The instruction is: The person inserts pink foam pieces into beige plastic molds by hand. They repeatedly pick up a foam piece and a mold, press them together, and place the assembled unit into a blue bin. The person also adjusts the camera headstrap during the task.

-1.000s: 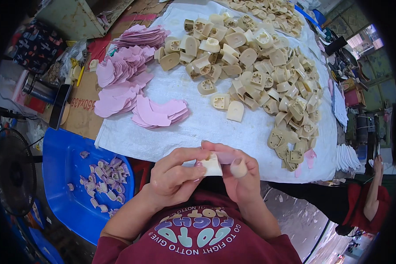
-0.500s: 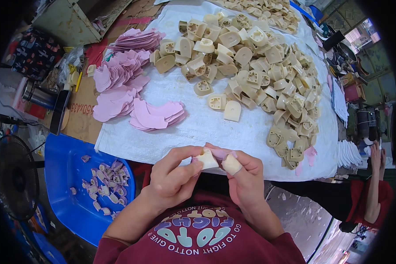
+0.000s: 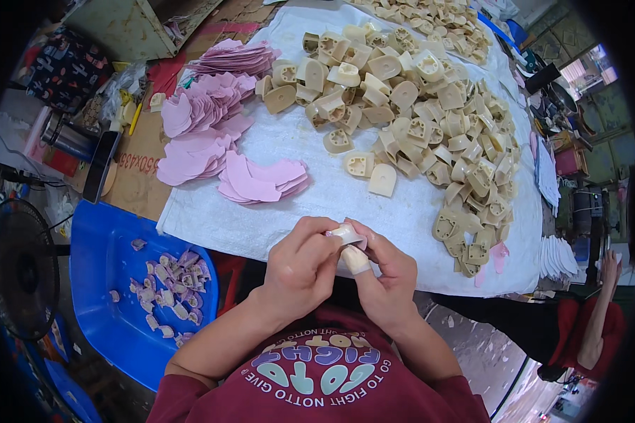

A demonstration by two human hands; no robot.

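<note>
Above the front edge of the white cloth [image 3: 339,201], my two hands meet around a small cream shoe heel [image 3: 344,233] with a pink cover piece [image 3: 362,242] against it. My left hand [image 3: 300,264] pinches the heel's left side with thumb and fingers. On the other side, my right hand [image 3: 389,278] curls around it, its thumb in a cream finger sleeve [image 3: 355,259]. My fingers hide much of the heel. Loose pink cover pieces [image 3: 257,180] lie fanned out beyond my left hand. A large pile of bare beige heels [image 3: 430,127] covers the far right.
A blue tub [image 3: 95,310] at my left contains several pink-covered heels [image 3: 169,296]. A phone [image 3: 102,162] stands by the cardboard [image 3: 137,180], and a black fan [image 3: 21,268] is at far left. Another person [image 3: 593,331] sits at right near stacked white pieces [image 3: 557,257].
My hands have drawn closer together, and the heel has turned between my fingers. The pink piece that stretched between both hands now sits mostly beside the heel. The view has shifted slightly.
</note>
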